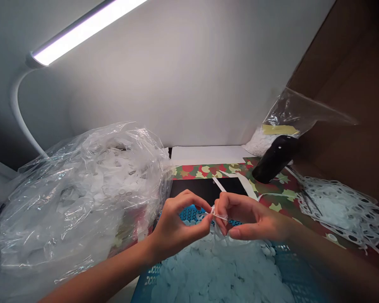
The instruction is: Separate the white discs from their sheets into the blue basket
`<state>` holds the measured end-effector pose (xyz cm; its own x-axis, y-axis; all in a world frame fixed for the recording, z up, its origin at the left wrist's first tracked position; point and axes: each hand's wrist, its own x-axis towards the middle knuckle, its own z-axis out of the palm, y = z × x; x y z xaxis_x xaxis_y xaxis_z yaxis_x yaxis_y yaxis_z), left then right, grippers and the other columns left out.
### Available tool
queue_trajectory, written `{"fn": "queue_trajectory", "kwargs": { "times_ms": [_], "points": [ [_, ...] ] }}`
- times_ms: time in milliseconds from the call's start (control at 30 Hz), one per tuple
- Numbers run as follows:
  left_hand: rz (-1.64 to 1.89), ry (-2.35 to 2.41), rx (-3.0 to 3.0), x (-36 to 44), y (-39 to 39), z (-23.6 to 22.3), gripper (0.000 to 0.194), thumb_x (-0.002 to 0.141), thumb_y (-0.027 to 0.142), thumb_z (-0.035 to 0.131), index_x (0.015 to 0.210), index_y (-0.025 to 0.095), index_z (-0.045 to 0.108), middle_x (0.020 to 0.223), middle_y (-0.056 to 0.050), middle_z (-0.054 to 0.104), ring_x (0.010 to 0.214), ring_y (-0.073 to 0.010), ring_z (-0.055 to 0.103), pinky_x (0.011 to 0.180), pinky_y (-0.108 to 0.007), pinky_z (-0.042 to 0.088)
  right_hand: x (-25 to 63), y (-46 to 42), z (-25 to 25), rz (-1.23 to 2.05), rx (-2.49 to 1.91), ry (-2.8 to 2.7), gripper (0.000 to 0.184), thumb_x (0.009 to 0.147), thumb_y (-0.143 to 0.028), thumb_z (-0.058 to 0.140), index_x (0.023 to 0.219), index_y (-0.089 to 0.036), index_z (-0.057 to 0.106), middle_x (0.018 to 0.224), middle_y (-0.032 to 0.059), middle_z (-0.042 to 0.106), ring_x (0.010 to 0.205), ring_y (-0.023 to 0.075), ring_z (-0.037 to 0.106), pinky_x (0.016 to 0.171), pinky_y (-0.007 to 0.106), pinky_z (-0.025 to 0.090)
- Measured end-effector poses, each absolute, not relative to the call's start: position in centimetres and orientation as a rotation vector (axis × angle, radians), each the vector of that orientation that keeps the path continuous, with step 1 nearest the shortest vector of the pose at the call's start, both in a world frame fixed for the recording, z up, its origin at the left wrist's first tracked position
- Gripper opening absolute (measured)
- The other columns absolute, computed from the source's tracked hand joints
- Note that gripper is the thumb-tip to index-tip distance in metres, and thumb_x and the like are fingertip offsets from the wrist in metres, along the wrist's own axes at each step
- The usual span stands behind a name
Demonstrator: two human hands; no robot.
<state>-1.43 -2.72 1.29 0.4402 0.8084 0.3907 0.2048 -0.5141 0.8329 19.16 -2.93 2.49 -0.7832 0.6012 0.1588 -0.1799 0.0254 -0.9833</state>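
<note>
My left hand point(180, 221) and my right hand point(249, 219) meet over a blue plastic basket point(148, 282). Both pinch the same small white strip point(216, 214) between thumb and fingertips, fingers curled. The basket below holds a heap of several small white round pieces point(221, 273). Thin white strips point(219, 184) lie on the dark mat just beyond my fingers.
A large clear plastic bag point(78, 198) full of white scraps fills the left. Punched-out white sheets point(337, 208) lie at right. A black cylinder point(274, 159) and a smaller clear bag point(290, 122) sit behind. A lamp point(85, 29) shines overhead. A brown board point(356, 84) stands at right.
</note>
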Motion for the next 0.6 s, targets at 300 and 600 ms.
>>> {"fn": "queue_trajectory", "kwargs": {
  "times_ms": [300, 600],
  "points": [
    [1.060, 0.795, 1.975, -1.59, -2.56, 1.45, 0.008, 0.074, 0.021, 0.064, 0.079, 0.014, 0.063, 0.079, -0.004, 0.062, 0.071, -0.0134, 0.058, 0.066, -0.029, 0.046, 19.07, -3.13, 2.58, 1.837, -0.415, -1.741, 0.013, 0.083, -0.010, 0.057, 0.091, -0.014, 0.048, 0.087, 0.0050, 0.053, 0.082, 0.0137, 0.051, 0.073, 0.031, 0.041],
    [1.050, 0.818, 2.012, -1.57, -2.73, 1.27, 0.007, 0.074, 0.016, 0.062, 0.081, 0.016, 0.062, 0.079, -0.001, 0.062, 0.072, -0.0124, 0.058, 0.066, -0.028, 0.046, 19.09, -2.92, 2.51, 1.809, -0.448, -1.745, 0.013, 0.084, -0.010, 0.057, 0.091, -0.014, 0.047, 0.086, 0.0044, 0.053, 0.082, 0.0130, 0.050, 0.075, 0.031, 0.041]
  ]
}}
